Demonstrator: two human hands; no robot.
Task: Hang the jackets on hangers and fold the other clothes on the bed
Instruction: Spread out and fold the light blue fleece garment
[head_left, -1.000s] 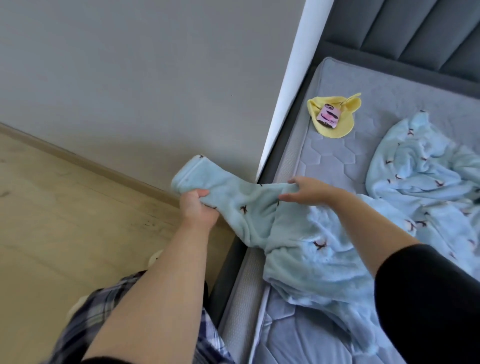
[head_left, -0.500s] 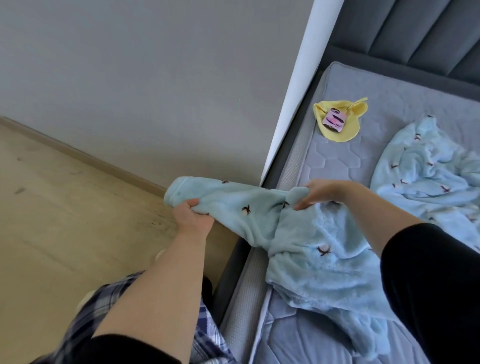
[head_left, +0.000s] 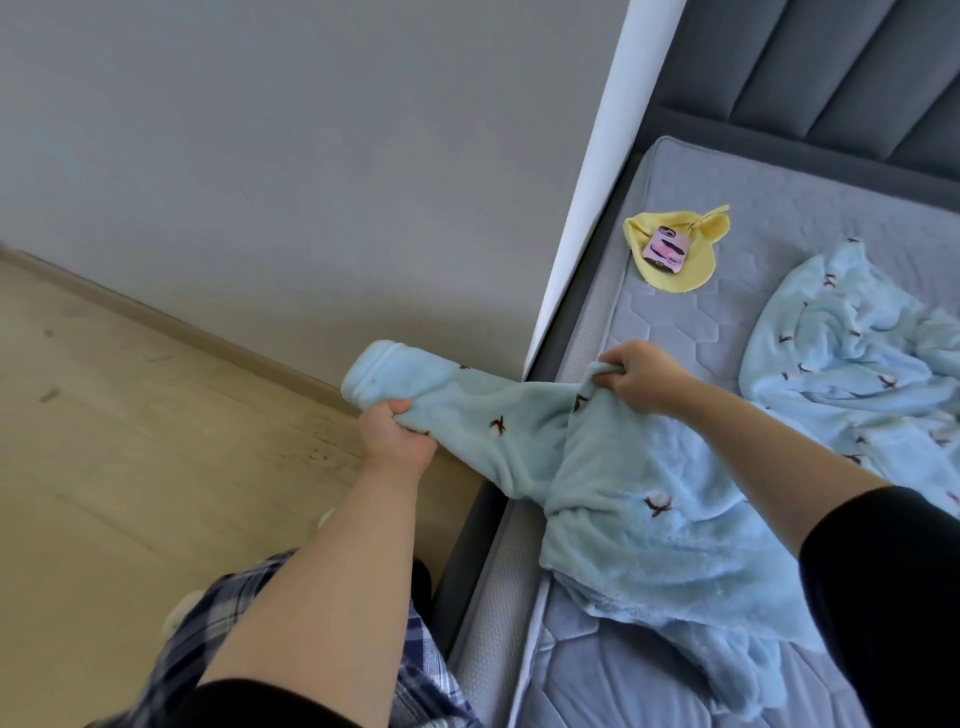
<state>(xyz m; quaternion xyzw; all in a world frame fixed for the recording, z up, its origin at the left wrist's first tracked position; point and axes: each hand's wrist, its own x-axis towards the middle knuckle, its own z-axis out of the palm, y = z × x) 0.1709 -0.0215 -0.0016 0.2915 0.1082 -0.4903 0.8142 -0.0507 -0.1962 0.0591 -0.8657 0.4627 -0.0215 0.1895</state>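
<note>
- The fleece (head_left: 639, 530) sits low and centre in the frame. Its body is slumped on the near edge of the mattress (head_left: 779, 208), and one sleeve (head_left: 467, 410) is drawn out leftward past the bed's side.
- The left hand (head_left: 395, 439) grips the sleeve just short of the cuff, fingers curled into the pile.
- The right hand (head_left: 641, 376) pinches a bunch of cloth where the sleeve meets the body.
- It looks to me like straightening out: I see no fold in it and no hanger anywhere in view.
- I cannot tell whether this piece is a jacket or something to fold.
- A second fleece (head_left: 857, 374) lies crumpled at the right of the frame, with no hand on it.
- A yellow cloth (head_left: 704, 254) lies on the mattress, upper right of centre, with a small pink thing (head_left: 666, 249) on top.
- By my reckoning nothing is finished, and nearly all the work remains.
</note>
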